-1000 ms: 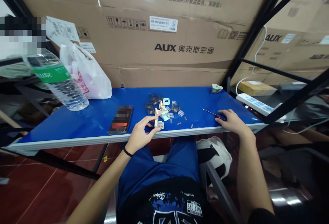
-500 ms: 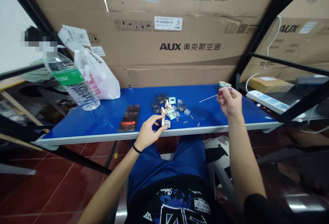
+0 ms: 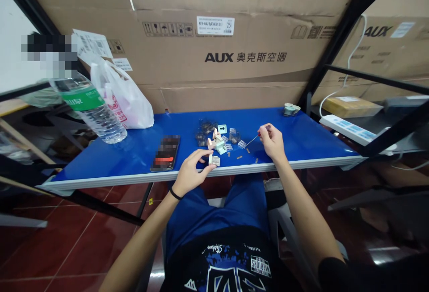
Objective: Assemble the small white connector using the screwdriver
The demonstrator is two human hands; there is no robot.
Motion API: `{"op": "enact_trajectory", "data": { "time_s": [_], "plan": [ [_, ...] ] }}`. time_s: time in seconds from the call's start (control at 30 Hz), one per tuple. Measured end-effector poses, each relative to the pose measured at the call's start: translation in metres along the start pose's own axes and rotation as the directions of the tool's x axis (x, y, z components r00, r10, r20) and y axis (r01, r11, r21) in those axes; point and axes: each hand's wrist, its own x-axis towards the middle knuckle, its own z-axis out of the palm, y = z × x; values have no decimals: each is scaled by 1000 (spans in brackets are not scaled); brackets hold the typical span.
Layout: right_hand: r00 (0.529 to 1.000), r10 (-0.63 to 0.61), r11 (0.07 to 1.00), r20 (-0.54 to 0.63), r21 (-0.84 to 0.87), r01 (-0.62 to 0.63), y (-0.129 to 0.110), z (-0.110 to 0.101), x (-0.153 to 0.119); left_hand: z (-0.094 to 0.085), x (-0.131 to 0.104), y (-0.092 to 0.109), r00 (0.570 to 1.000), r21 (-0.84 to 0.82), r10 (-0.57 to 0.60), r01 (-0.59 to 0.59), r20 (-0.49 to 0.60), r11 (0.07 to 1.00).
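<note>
Between thumb and fingers, my left hand [image 3: 192,170] holds a small whitish plastic part [image 3: 215,161] at the table's front edge. My right hand [image 3: 272,142] grips a thin screwdriver [image 3: 252,140] by its red end, its metal shaft slanting down left toward the small clear pieces [image 3: 241,144]. Pink and mint-green plastic parts [image 3: 220,146] lie in a heap just beyond my left hand. A mint square piece [image 3: 222,129] sits behind them, beside dark translucent parts [image 3: 203,135]. Several tiny flat strips [image 3: 239,157] are scattered near the front edge.
A phone [image 3: 166,152] lies left of my left hand. Farther left stand a large water bottle [image 3: 94,109] and a white plastic bag [image 3: 130,104]. Pale green parts [image 3: 291,109] sit at the back right, and a power strip [image 3: 348,129] is beyond the table's right side.
My right hand has moved left and slightly down with the screwdriver, bringing its tip near the clear pieces. My left hand still holds the whitish part in nearly the same place.
</note>
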Motion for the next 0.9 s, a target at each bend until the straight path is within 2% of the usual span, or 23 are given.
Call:
{"op": "enact_trajectory", "data": {
  "time_s": [0.17, 0.4, 0.53, 0.7, 0.9],
  "plan": [
    [999, -48, 997, -15, -59, 47, -1, 0, -2, -1, 0, 0, 1000, 8, 2, -2, 3, 1000],
    [999, -48, 997, -21, -61, 47, -4, -1, -2, -1, 0, 0, 1000, -1, 6, -6, 15, 1000],
    [999, -6, 1000, -47, 30, 7, -8, 3, -4, 0, -1, -3, 1000, -11, 0, 0, 18, 1000],
    [1000, 18, 961, -19, 277, -12, -26, 31, -16, 0, 0, -2, 1000, -32, -8, 9, 4, 999],
    [999, 28, 913, -20, 408, -18, -45, 72, -39, 0, 0, -3, 1000, -104, -15, 14, -11, 994]
  ]
}}
